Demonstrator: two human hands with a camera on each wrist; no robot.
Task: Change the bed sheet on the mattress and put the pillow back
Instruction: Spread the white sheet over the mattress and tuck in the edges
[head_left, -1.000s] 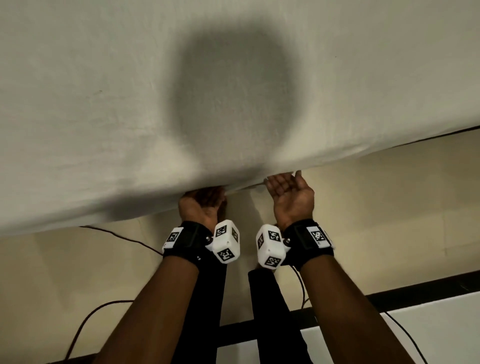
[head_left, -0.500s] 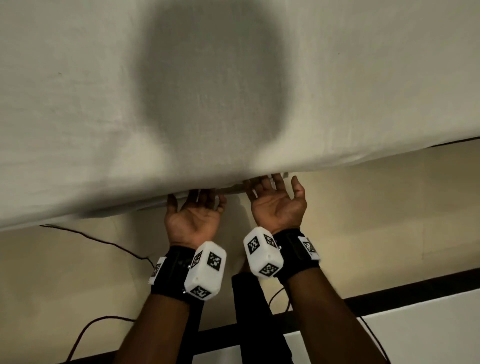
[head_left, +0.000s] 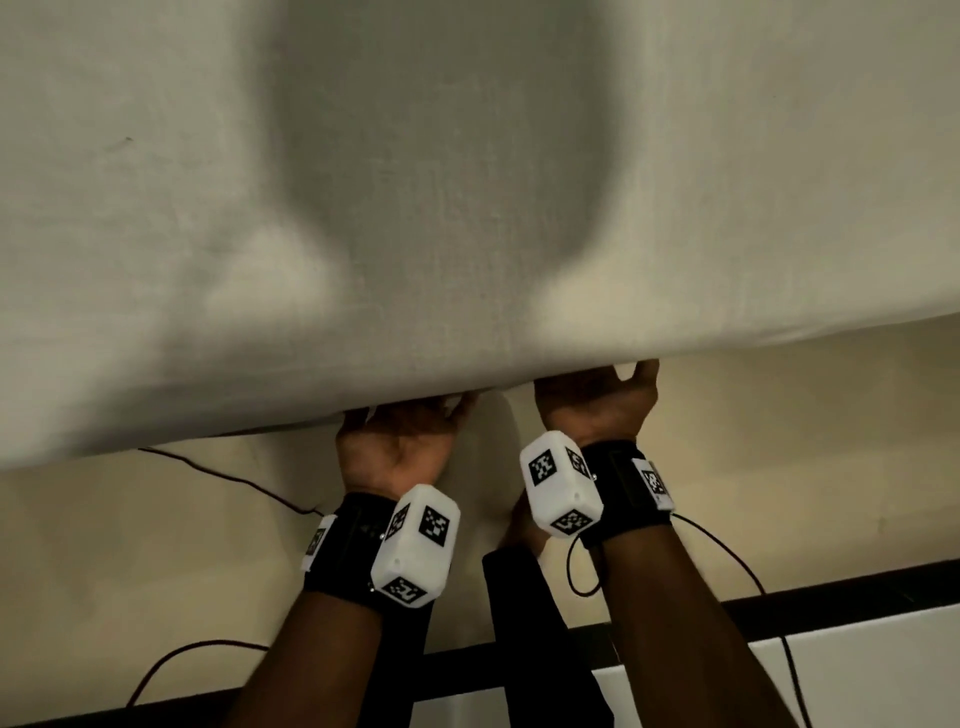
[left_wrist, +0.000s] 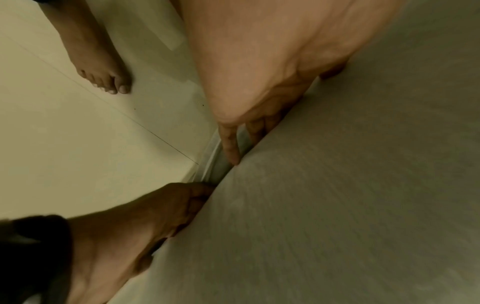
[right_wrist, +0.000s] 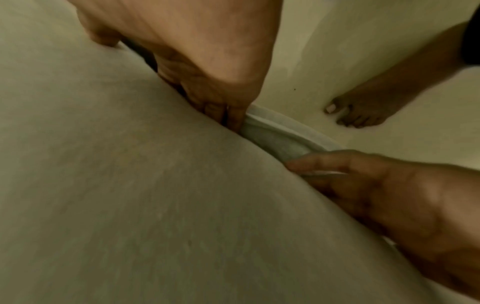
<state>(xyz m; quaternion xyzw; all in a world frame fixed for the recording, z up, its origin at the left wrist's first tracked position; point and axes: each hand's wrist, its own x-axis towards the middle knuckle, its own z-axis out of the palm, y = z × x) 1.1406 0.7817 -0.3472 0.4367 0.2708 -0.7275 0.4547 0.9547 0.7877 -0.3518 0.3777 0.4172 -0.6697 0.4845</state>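
Flanking both hands (head_left: 498, 421): bare foot (left_wrist: 103, 70), floor cable (head_left: 234, 480).

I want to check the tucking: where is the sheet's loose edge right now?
In the right wrist view the sheet edge hangs below the mattress side, between the right hand and the left hand, above the floor.

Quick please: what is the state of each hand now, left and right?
Left hand: open, palm up, fingers pushed under the mattress edge, tucking the sheet.
Right hand: open, palm up, fingers also under the edge.
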